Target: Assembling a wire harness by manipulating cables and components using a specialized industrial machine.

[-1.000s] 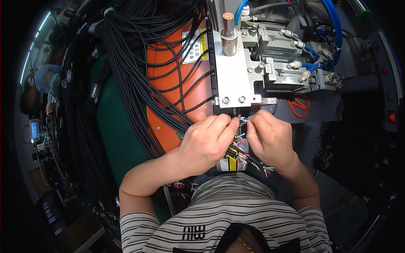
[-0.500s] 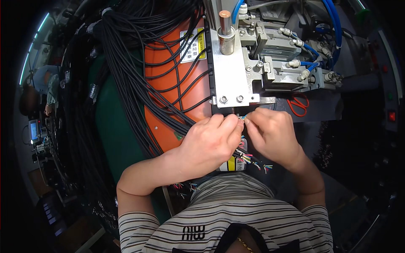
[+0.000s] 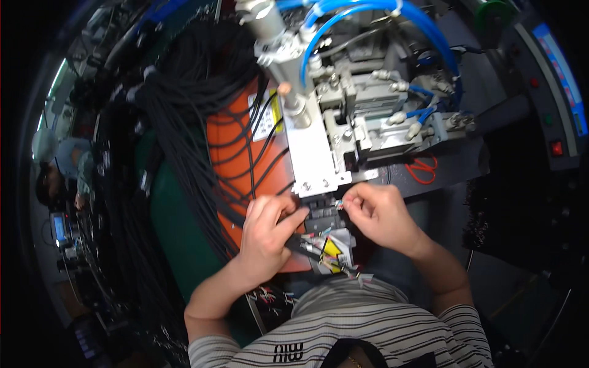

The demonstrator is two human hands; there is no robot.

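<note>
My left hand [image 3: 265,228] rests on the orange machine cover [image 3: 230,144], its fingers closed around a black cable [image 3: 304,245] with several thin coloured wires fanning out at its end. My right hand [image 3: 375,211] pinches the tips of those coloured wire ends [image 3: 338,202] just below the white metal plate [image 3: 313,156] of the press. The two hands are a short way apart, the wire running between them in front of a small dark slot under the plate.
A thick bundle of black cables [image 3: 184,122] drapes over the orange cover at the left. Blue air hoses [image 3: 368,18] loop above the grey metal press [image 3: 380,116]. Red-handled scissors [image 3: 423,168] lie right of the plate. Another person [image 3: 58,172] works at far left.
The view has shifted and the hands have drawn apart: the left hand slid down and left along the cable, the right hand stays at the wire tips under the plate.
</note>
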